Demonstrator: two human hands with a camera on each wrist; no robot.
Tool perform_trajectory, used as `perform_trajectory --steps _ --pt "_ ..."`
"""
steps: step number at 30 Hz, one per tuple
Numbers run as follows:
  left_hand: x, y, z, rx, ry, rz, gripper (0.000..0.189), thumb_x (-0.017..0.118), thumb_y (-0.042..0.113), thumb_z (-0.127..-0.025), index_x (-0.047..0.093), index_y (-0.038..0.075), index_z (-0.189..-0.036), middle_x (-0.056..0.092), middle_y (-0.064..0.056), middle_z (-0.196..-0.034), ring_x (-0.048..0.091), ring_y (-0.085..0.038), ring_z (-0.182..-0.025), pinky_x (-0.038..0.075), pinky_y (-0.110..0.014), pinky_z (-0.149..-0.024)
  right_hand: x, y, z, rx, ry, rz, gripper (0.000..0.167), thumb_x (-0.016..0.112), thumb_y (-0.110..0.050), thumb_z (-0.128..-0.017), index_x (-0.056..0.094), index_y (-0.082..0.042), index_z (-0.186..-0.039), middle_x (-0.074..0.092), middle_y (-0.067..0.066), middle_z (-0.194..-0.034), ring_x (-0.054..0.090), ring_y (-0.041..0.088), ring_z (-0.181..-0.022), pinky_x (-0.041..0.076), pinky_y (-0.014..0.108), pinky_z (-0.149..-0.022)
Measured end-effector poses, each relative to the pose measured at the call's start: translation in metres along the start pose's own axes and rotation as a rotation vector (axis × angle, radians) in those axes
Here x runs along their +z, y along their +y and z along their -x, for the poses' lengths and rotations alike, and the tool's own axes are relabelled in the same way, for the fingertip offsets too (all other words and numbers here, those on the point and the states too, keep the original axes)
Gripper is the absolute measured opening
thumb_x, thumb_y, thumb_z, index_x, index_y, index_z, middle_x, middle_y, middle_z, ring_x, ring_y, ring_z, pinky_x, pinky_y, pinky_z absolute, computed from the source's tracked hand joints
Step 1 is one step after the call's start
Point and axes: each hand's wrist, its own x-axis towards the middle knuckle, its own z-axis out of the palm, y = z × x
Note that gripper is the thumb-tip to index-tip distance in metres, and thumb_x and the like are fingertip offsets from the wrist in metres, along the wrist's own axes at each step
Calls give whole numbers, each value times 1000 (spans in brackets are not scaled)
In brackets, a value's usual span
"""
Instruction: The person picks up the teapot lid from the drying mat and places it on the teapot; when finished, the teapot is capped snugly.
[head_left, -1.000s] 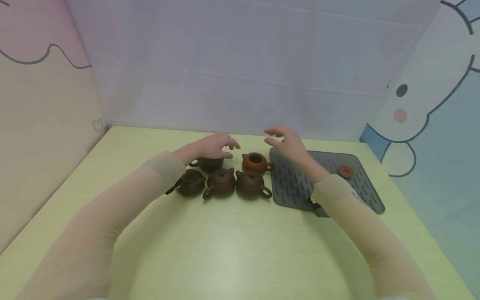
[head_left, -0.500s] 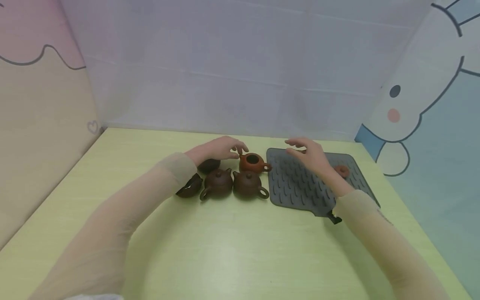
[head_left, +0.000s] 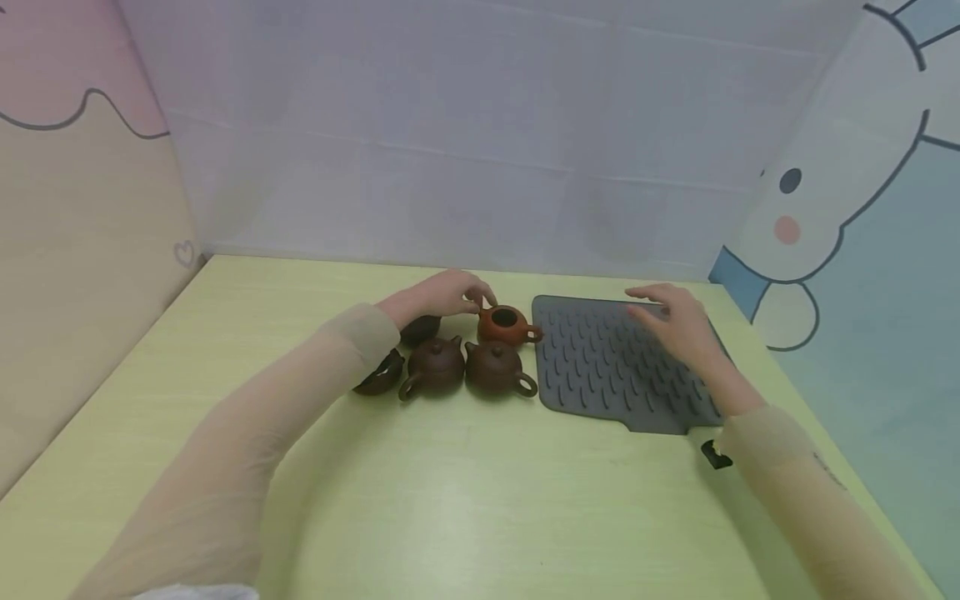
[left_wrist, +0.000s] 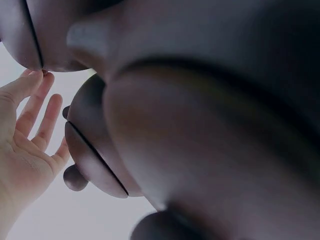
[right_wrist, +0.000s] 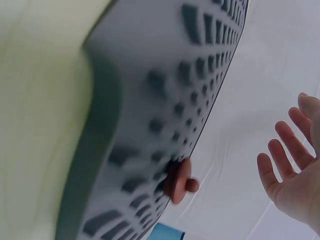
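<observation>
My left hand (head_left: 448,293) is at the spout side of a lidless reddish-brown teapot (head_left: 504,325). Thumb and forefinger pinch its small spout tip; in the left wrist view the other fingers (left_wrist: 49,120) are spread. Two dark brown lidded teapots, one left (head_left: 437,367) and one right (head_left: 497,369), stand in front. Another dark teapot (head_left: 382,375) is partly covered by my left sleeve, and one more (head_left: 420,330) sits under that wrist. My right hand (head_left: 678,325) hovers over the grey ridged mat (head_left: 585,358), fingers apart, holding nothing. A reddish lid (right_wrist: 177,181) lies on the mat, hidden in the head view.
The pots cluster closely on a pale yellow-green table (head_left: 450,500), beside the mat's left edge. A pale curtain-like backdrop (head_left: 465,150) rises behind the table's far edge, with printed panels at both sides.
My left hand has moved right, from over the back dark teapot to the reddish teapot's spout. My right hand has moved right across the mat, covering the lid in the head view.
</observation>
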Motion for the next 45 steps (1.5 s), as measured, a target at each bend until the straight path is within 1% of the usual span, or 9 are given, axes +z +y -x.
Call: perform_trajectory --steps 5,9,14,22,27,30,34,42,45 --pt "0 -1 -1 -17 6 17 29 59 8 -97 70 15 -123 72 -7 -116 66 -25 -111 50 -41 -99 -11 19 8 8 40 40 35 62 -19 -98 63 -5 -130 60 23 -134 53 43 -124 45 64 -97" --pt "0 -2 -1 -25 13 29 29 59 8 -97 70 15 -123 72 -7 -115 66 -25 -110 50 -41 -99 -20 33 15 31 11 72 37 60 -21 -99 61 -5 -132 58 25 -135 50 46 -127 40 67 -99" --pt "1 -3 -1 -38 16 45 28 60 9 -97 70 14 -123 72 -7 -115 66 -24 -108 50 -40 -98 -28 55 24 57 -34 74 37 63 -18 -97 61 -5 -132 56 27 -136 45 48 -129 33 67 -103" --pt "0 -3 -3 -40 12 31 28 61 11 -97 70 16 -123 73 -7 -113 67 -23 -106 50 -40 -97 -31 82 40 -42 -54 143 31 67 -6 -91 66 1 -121 64 31 -121 55 51 -112 39 66 -92" --pt "0 -4 -4 -35 22 18 27 62 11 -96 71 16 -121 73 -6 -109 67 -22 -103 51 -39 -95 -31 86 42 -70 -57 165 27 71 -4 -88 71 -1 -115 69 28 -112 59 50 -105 43 64 -85" --pt "0 -4 -5 -36 24 17 27 61 10 -97 71 17 -120 73 -6 -111 67 -22 -103 51 -39 -95 -31 84 41 -53 -61 168 26 71 -4 -87 72 -1 -113 69 29 -111 60 49 -104 44 64 -84" --pt "0 -4 -5 -44 20 21 28 60 10 -97 71 18 -121 73 -5 -113 66 -22 -104 51 -39 -96 -31 84 39 -12 -72 169 26 71 -5 -88 71 1 -113 69 29 -111 59 49 -105 43 64 -87" --pt "1 -4 -8 -37 17 30 28 60 8 -96 72 18 -120 73 -6 -106 66 -20 -97 51 -39 -93 -29 85 33 66 -101 193 23 69 -5 -89 72 3 -110 68 31 -112 58 51 -108 41 66 -92" --pt "1 -4 -8 -41 17 38 28 60 9 -96 72 18 -120 73 -6 -106 66 -20 -97 51 -39 -93 -28 83 32 65 -89 205 21 69 -5 -89 73 3 -108 69 30 -110 59 50 -107 42 65 -91"
